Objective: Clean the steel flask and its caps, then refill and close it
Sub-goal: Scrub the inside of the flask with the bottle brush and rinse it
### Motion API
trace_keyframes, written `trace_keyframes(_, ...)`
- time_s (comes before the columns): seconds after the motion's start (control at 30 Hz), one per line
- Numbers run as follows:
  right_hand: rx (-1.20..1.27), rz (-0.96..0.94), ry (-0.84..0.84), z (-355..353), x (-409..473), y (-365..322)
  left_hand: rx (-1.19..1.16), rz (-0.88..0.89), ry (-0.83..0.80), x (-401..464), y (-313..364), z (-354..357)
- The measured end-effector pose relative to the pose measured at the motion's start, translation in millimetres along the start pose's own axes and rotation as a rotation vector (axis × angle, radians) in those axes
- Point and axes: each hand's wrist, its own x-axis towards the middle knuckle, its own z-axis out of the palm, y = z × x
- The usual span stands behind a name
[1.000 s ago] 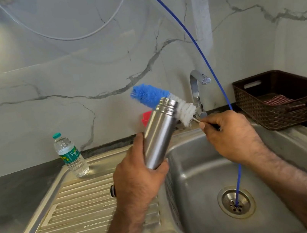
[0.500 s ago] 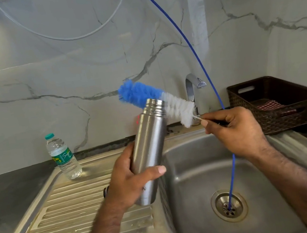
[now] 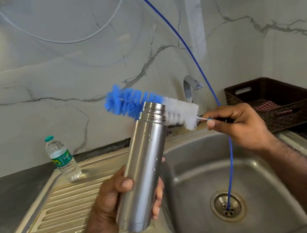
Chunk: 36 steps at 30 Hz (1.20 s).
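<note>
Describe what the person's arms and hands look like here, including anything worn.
Both forearms are bare and hairy. The left hand has a pale grey-white band at the wrist, at the bottom edge; the right hand has a dark band or cuff at the frame's right edge. No gloves or rings show.

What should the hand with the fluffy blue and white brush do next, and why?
Probably swing the bottle brush round so its blue tip points into the steel flask's open mouth, then push it in. The right hand pinches the brush handle, but the bristles lie crosswise behind the neck, not inside. The left hand grips the flask low, tilted over the sink, with its mouth uncapped.
</note>
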Motion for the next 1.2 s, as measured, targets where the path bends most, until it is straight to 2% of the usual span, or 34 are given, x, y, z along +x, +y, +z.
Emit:
trace_keyframes(0.17, 0.062, -0.084, -0.100, 40.1, 0.7, -4.2, 0.040, -0.056, 0.003, 12.0, -8.6, 6.5)
trace_keyframes(0.33, 0.064, 0.043, 0.027, 1.9, -0.1, 5.3, 0.011, 0.094, 0.051, -0.3, 3.9, -8.3)
trace_keyframes(0.47, -0.004, 0.036, 0.087, 27.3, 1.0, -1.2, 0.146, 0.166, 0.203, 15.4, 2.1, -1.0)
trace_keyframes(0.6, -0.095, 0.000, 0.119, 43.8, -10.0, -1.9, 0.134, 0.256, 0.448, 16.8, 2.2, -1.8)
trace_keyframes(0.7, -0.186, -0.052, 0.186, 31.4, -11.2, -3.5, 0.132, 0.244, 0.572, 16.9, 6.1, -4.8)
trace_keyframes(0.8, -0.288, -0.137, 0.179, 51.5, -11.9, -12.4, 0.326, 0.252, 0.698, 23.3, 1.0, -1.4)
trace_keyframes(0.93, -0.448, -0.237, 0.217, 50.0, -9.0, -18.2, 0.850, 0.287, 0.883, 19.0, -0.9, -3.3)
trace_keyframes(1.07, -0.529, -0.232, 0.194, 19.3, -9.2, -13.7, 0.948, 0.353, 0.988, 12.5, 7.0, -12.5)
trace_keyframes(1.2, -0.494, -0.266, 0.151, 49.0, -5.5, -14.5, 1.115, 0.319, 0.992, 18.0, -2.4, -8.7)
